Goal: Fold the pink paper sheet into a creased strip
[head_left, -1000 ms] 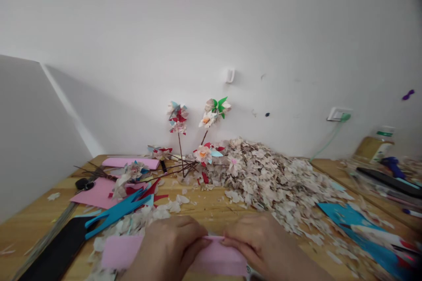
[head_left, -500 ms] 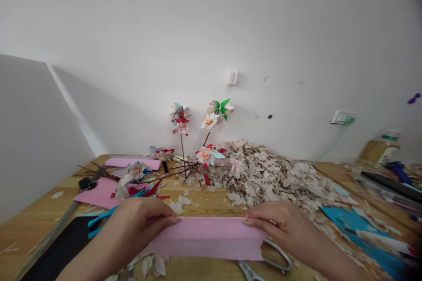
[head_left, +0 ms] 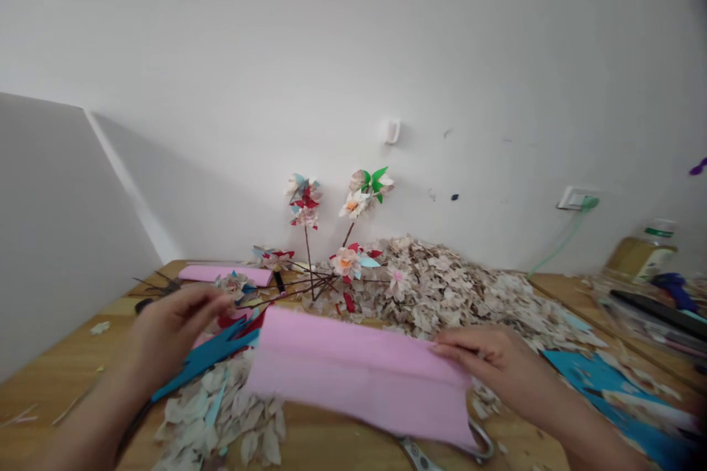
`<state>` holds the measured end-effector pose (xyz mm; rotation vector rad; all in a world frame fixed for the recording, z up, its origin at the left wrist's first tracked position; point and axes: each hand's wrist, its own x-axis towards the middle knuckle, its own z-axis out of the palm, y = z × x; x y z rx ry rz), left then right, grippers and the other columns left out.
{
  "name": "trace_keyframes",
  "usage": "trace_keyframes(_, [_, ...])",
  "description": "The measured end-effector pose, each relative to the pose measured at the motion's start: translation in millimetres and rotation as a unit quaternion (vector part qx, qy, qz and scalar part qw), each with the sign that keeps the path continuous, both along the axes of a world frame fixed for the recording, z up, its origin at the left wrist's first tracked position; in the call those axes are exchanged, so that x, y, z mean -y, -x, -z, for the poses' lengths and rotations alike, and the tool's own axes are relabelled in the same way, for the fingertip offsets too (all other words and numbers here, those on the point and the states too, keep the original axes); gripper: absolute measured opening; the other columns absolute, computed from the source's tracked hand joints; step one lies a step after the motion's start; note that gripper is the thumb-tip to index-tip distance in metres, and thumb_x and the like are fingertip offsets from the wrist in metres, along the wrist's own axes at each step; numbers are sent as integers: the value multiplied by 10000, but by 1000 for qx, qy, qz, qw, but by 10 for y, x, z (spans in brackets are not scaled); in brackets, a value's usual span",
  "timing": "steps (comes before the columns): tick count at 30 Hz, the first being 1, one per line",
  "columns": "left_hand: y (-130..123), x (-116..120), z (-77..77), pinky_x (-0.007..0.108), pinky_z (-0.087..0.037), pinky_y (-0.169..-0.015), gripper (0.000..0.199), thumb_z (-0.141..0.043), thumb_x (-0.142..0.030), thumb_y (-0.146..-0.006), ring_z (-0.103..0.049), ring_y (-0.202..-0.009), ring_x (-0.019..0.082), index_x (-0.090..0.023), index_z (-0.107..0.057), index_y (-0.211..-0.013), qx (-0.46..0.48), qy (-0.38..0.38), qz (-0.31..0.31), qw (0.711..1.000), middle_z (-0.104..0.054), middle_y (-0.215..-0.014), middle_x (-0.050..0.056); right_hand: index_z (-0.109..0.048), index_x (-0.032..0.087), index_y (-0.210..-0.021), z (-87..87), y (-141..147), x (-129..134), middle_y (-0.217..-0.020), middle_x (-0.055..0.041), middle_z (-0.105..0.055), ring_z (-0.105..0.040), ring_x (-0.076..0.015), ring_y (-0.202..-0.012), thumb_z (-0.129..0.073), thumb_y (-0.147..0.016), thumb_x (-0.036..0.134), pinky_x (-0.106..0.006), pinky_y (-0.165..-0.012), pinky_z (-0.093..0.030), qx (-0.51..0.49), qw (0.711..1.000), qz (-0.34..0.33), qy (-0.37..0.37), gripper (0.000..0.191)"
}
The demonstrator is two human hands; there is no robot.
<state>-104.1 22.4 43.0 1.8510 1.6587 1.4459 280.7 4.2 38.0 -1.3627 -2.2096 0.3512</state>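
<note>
A sheet of pink crepe paper hangs over the near part of the table, with a crease running along its length. My right hand pinches its upper right corner between thumb and fingers. To the left of the sheet, my left hand is raised, apart from the paper, fingers loosely bent with nothing seen in them; it is slightly blurred. Partly under the paper lies a pair of scissors, most of it hidden. Blue paper strips lie beside my left hand, close to a small heap of pale petals.
Handmade flowers on twigs stand and lie at the back. A large pile of dried petals rests against the wall. Folded pink paper lies back left, blue sheets at right, near a bottle of yellowish liquid.
My left hand has let go of the pink paper and moved up and left. The sheet's left end now hangs free and the sheet is tilted. My right hand keeps its pinch.
</note>
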Motion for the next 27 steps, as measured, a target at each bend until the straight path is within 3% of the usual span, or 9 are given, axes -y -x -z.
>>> trace_keyframes(2, [77, -63, 18, 182, -462, -611, 127, -657, -356, -692, -623, -659, 140, -232, -654, -717, 149, -13, -77, 986, -674, -600, -126, -694, 221, -747, 71, -47, -67, -741, -24, -687, -606, -205, -673, -503, -802, 442, -268, -574, -447, -78, 994, 72, -13, 297])
trace_keyframes(3, [66, -92, 32, 189, -472, -673, 113, -635, -351, -720, -632, -708, 132, -239, -635, -729, 243, -13, -68, 968, -673, -618, -144, -699, 215, -791, 119, -36, -101, -789, -33, -695, -611, -218, -706, -526, -777, 453, -278, -588, -463, -135, 984, 116, -30, 294])
trace_keyframes(5, [-85, -130, 91, 229, -461, -823, 91, -600, -340, -757, -634, -847, 126, -253, -601, -732, 429, -8, 27, 903, -686, -677, -148, -698, 186, -844, 234, 69, -154, -837, -55, -697, -615, -234, -758, -549, -749, 457, -292, -630, -487, -247, 949, 185, -66, 324])
trace_keyframes(6, [-221, -132, 140, 266, -456, -865, 104, -588, -351, -762, -626, -914, 142, -249, -601, -746, 455, 7, 67, 888, -700, -728, -121, -696, 171, -844, 296, 159, -166, -832, -61, -696, -615, -231, -743, -554, -743, 458, -291, -624, -494, -287, 936, 193, -72, 336])
trace_keyframes(10, [-911, -13, 426, 460, -428, -914, 360, -637, -455, -663, -585, -1048, 269, -213, -597, -926, 491, 89, 156, 853, -694, -1023, 72, -700, 160, -833, 522, 599, -94, -732, -46, -683, -601, -198, -647, -563, -743, 472, -249, -541, -484, -346, 929, 128, -25, 353])
trace_keyframes(12, [-1164, 88, 556, 439, -376, -969, 352, -615, -455, -692, -552, -1100, 247, -237, -590, -967, 545, 187, 259, 775, -655, -1122, 76, -705, 167, -806, 593, 770, -6, -698, -37, -670, -592, -188, -642, -534, -772, 474, -233, -538, -471, -342, 935, 91, -1, 353])
trace_keyframes(14, [-1288, 162, 646, 428, -370, -978, 278, -584, -420, -739, -564, -1086, 234, -250, -599, -959, 562, 215, 313, 735, -645, -1143, 54, -703, 175, -778, 625, 877, 81, -684, -27, -658, -583, -175, -639, -512, -795, 473, -217, -546, -459, -343, 937, 66, 17, 355])
trace_keyframes(22, [-1220, 184, 735, 427, -437, -887, 388, -619, -512, -668, -614, -969, 291, -192, -679, -879, 517, 219, 386, 732, -716, -946, 78, -666, 147, -691, 575, 941, 177, -611, -18, -589, -516, -139, -564, -490, -802, 496, -193, -506, -404, -347, 934, 2, 83, 406])
trace_keyframes(27, [-1334, 318, 547, 385, -489, -781, 334, -724, -388, -609, -642, -884, 307, -145, -685, -834, 564, 256, 285, 732, -733, -825, 98, -658, 142, -688, 664, 958, 160, -619, -20, -600, -506, -127, -542, -461, -832, 446, -189, -498, -376, -287, 957, 33, 17, 390])
